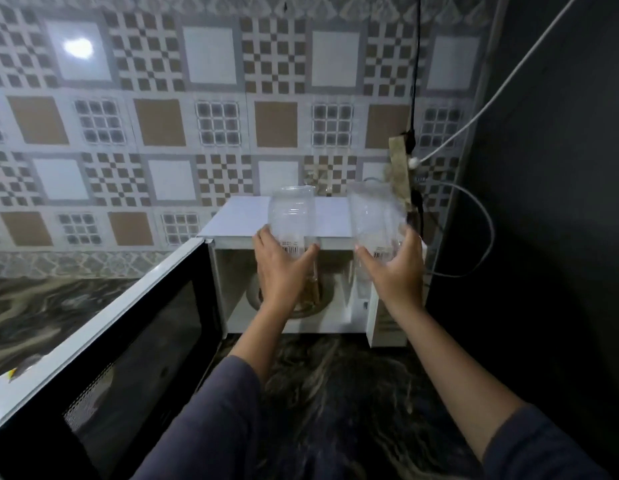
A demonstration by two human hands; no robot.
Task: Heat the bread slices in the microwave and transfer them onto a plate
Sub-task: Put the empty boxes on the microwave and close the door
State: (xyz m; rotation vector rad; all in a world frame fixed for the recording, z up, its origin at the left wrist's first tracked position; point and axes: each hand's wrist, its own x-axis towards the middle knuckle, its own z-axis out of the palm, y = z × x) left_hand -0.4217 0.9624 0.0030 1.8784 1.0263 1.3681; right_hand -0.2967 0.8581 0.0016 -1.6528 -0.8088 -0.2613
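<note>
Patterned tile (162,116) backs a dark marbled counter (335,393), and you are reaching over it with both arms. Your left hand (283,268) wraps the lower part of a clear jar (292,216), thumb on its right side and fingers round its left, with a barcode label showing between them. Your right hand (396,268) grips a second jar (375,216) the same way from below. That one is blurred, so its shape is hard to tell. Both jars are upright, side by side but apart, raised in front of the top edge of the microwave (245,216). Grey sleeves (211,427) cover your forearms toward 6 o'clock.

Just behind your hands the white microwave stands open. Its dark-windowed door (128,341) swings out toward 8 o'clock. Inside, at 6 o'clock from the left jar, sits the turntable (323,299), and on it a tan shape (309,294) is mostly hidden by your left hand and wrist. Whether that is the bread cannot be told.

At 1 o'clock from your right hand a power strip (399,168) hangs on the wall. A black cable (416,64) runs up from it toward 12 o'clock, and a white cable (491,98) leads off toward 2 o'clock across a dark side wall (560,202).
</note>
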